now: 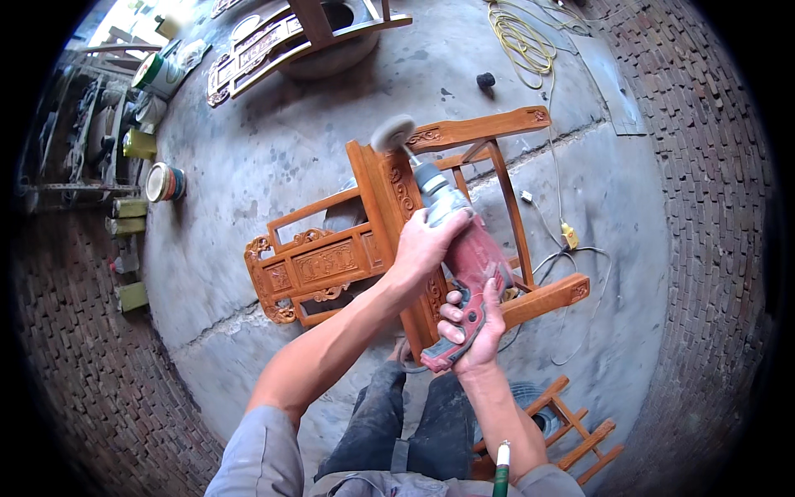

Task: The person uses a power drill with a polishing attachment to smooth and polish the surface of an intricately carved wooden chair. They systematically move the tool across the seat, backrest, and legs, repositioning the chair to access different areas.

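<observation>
A dusty red electric drill point(479, 253) is held in both my hands, its nose angled toward the far left. My left hand point(426, 244) wraps around the front of the body, just behind the chuck. At the rear, my right hand point(480, 327) grips the handle; whether a finger presses the trigger, I cannot tell. A pale round buffing wheel point(393, 132), slightly blurred, sits on the drill's shaft. Beneath lies a carved wooden chair point(381, 186), tipped over with its legs to the right and its carved back to the left. The wheel overlaps the seat frame's far corner; contact is unclear.
Another carved chair point(265, 50) stands at the far left. A coiled yellow cord point(526, 45) and a yellow power socket point(569, 235) lie to the right. Paint buckets point(165, 182) and tins line the left side. Near my right arm is a wooden frame point(571, 427).
</observation>
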Available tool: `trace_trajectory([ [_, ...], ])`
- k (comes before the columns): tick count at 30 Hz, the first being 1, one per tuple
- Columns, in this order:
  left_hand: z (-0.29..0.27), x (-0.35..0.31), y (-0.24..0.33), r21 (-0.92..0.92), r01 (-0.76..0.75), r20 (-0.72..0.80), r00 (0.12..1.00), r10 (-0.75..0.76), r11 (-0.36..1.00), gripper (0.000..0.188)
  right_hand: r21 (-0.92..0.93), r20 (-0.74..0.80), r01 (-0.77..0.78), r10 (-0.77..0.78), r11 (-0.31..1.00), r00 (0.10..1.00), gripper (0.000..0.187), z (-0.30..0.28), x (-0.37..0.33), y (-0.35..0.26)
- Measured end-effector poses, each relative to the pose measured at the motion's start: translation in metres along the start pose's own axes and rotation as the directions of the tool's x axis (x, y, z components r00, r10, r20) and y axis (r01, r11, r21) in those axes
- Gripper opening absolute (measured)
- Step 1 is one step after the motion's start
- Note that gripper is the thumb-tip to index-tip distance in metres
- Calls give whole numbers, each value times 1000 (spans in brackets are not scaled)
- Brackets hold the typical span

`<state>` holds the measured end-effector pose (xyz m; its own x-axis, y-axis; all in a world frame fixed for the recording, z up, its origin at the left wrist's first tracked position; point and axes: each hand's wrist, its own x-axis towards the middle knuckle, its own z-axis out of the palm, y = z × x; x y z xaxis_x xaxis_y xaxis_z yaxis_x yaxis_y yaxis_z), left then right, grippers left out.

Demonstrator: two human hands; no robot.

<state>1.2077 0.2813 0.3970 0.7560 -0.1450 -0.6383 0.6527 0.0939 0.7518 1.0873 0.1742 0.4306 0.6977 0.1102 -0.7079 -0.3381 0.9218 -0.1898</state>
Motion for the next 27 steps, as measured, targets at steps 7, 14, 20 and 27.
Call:
trace_trajectory([
  [7, 10, 3, -6, 189, -82, -67, 993, 96, 979, 69, -31, 1, 28, -28, 999, 1000, 51, -6, 2, -17],
  [14, -2, -7, -51, 871, -330, -86, 628, 774, 364, 47, 2, 15, 18, -18, 1000, 1000, 50, -9, 9, -51],
  [20, -6, -25, -104, 984, -160, 59, 703, 708, 77, 67, -23, 62, -47, 48, 999, 997, 54, -18, 5, -57],
  [27, 1, -24, -102, 992, -107, 33, 720, 693, 63, 72, -23, 49, -10, 11, 1000, 999, 55, -32, 7, -107],
])
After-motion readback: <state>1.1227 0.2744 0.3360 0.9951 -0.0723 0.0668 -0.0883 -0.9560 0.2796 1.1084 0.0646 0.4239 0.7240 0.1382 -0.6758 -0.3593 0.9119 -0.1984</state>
